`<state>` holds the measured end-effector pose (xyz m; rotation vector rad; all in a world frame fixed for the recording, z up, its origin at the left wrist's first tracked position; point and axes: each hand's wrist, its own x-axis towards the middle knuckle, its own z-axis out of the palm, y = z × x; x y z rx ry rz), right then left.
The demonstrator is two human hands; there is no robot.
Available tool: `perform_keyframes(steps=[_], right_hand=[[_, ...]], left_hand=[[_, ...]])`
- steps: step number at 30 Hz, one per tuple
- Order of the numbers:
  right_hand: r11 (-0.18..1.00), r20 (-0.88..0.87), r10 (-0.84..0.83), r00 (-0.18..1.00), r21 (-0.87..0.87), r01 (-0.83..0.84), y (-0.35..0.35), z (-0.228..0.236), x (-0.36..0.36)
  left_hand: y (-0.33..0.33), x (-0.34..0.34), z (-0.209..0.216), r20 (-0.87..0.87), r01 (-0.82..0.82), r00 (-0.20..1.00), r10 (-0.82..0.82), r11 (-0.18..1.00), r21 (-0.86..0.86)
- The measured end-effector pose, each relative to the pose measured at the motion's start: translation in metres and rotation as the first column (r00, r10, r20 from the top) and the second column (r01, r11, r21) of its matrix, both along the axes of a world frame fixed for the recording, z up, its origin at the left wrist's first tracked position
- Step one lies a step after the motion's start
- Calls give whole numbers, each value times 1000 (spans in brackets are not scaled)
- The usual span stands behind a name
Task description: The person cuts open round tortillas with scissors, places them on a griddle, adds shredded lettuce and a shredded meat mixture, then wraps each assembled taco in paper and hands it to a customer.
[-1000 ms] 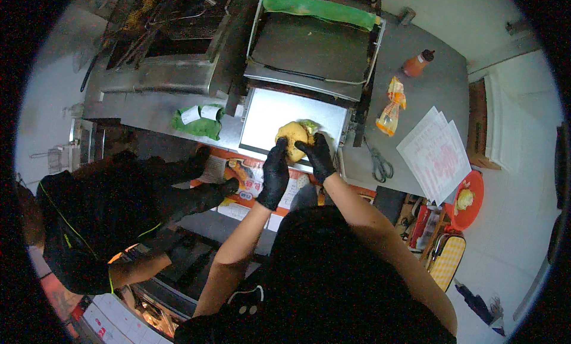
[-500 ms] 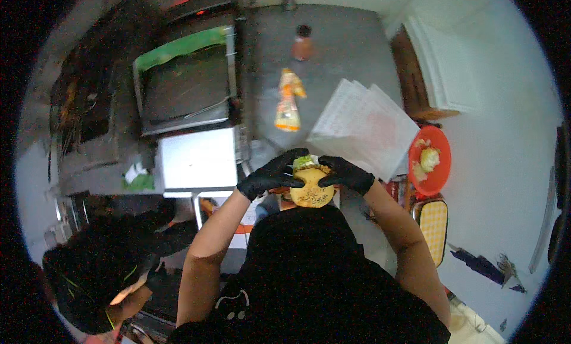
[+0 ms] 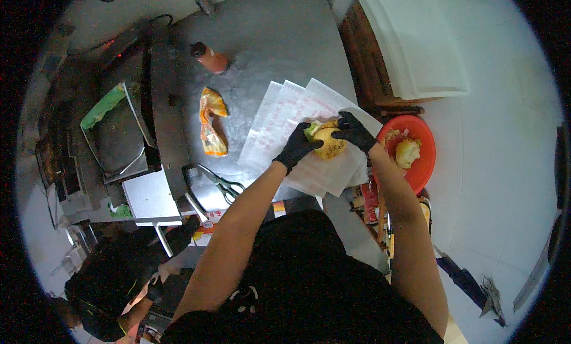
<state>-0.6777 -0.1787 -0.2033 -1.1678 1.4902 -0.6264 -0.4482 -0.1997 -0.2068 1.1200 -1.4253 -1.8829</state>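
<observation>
A burger (image 3: 331, 143) with a seeded bun and green lettuce showing at its far left edge is over the printed wrapping papers (image 3: 279, 121). My left hand (image 3: 295, 146), in a black glove, grips the bun from the left. My right hand (image 3: 352, 131), gloved the same way, holds it from the right, with fingers curled over the far edge. Whether the burger touches the paper is hard to tell. Several white sheets lie fanned out beneath it on the grey worktop.
Left of the papers lie an orange-and-white packet (image 3: 212, 122) and scissors (image 3: 222, 183). A reddish sauce bottle (image 3: 209, 58) stands farther back. Lettuce lies in a red basin (image 3: 427, 159) at the right. A co-worker (image 3: 110, 284) is at the lower left, near the machine with the tray.
Both hands have carried the burger away from my body and onto the area over the papers. My view has turned, bringing the scissors into sight.
</observation>
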Motion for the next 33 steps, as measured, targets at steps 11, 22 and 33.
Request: perform_keyframes(steps=[11, 22, 33], right_hand=[[732, -722, 284, 631, -262, -629, 164, 10, 32], [836, -500, 70, 863, -443, -324, 3, 46, 37], [778, -525, 71, 848, -504, -377, 15, 59, 73]], left_hand=[[-8, 3, 10, 316, -34, 930, 186, 903, -429], [-33, 1, 18, 489, 316, 864, 122, 624, -715], [-35, -20, 3, 677, 297, 682, 275, 742, -601]])
